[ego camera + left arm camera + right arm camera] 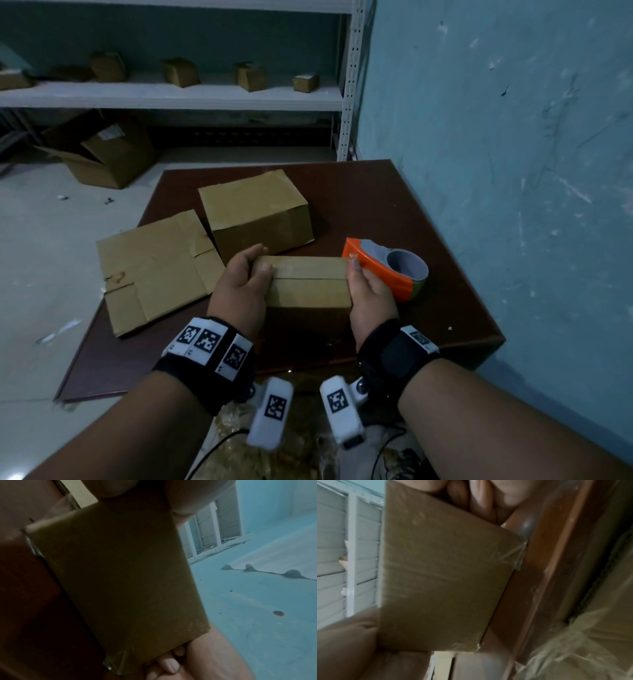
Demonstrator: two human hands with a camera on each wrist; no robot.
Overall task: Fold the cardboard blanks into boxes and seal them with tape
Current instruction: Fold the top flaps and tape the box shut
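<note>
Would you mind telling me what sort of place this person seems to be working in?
Probably a small storeroom or packing room: white metal shelving holds small cardboard boxes, an opened carton sits on the floor, and the brown table carries a tape dispenser.

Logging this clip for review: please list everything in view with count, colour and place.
Small brown cardboard box: one, held at the table's near edge, top seam closed.
Larger brown cardboard box: one, behind it.
Flat brown cardboard blank: one, table's left, overhanging the edge.
Orange and grey tape dispenser: one, right of the held box.
Dark red-brown table: one, against the blue wall.
Small brown boxes on the white shelf: several, background.
Open brown carton: one, on the floor.
Left hand: grips the small box's left end.
Right hand: grips its right end.
</note>
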